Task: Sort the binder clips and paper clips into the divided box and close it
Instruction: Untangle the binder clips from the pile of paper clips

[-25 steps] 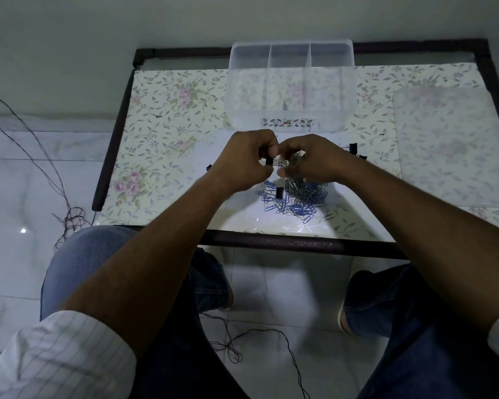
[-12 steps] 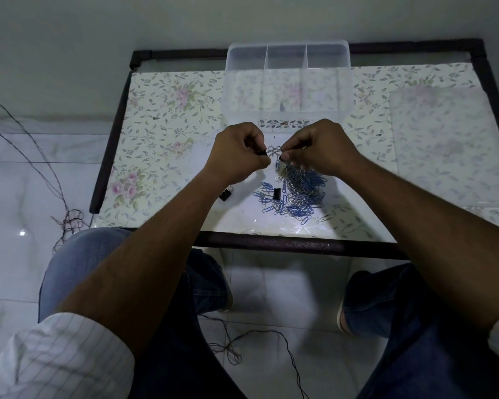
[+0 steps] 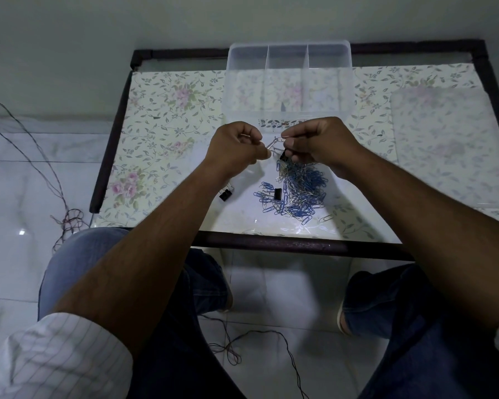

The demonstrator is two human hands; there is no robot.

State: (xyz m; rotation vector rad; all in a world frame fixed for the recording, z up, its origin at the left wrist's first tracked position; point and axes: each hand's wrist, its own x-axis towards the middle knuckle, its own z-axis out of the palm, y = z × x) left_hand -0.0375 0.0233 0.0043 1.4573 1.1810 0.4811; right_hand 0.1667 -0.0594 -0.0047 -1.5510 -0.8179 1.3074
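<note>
A clear divided box (image 3: 288, 82) with three compartments stands open at the back of the table. In front of it lies a heap of blue and silver paper clips (image 3: 297, 194) with a black binder clip (image 3: 277, 193) in it. Another black binder clip (image 3: 225, 194) lies to the left, by my left forearm. My left hand (image 3: 234, 148) pinches a silver paper clip (image 3: 271, 145). My right hand (image 3: 314, 142) pinches a black binder clip (image 3: 283, 155) from which a tangle of paper clips hangs down to the heap.
The box's translucent lid (image 3: 444, 145) lies flat on the right side of the floral table cover (image 3: 162, 125). A dark metal frame (image 3: 271, 244) edges the table. Thin wires (image 3: 55, 197) trail on the white floor at left and between my legs.
Both hands have risen from the heap and drawn slightly apart, pulling a tangle of paper clips up with the binder clip. The binder clip by my left forearm has come into view.
</note>
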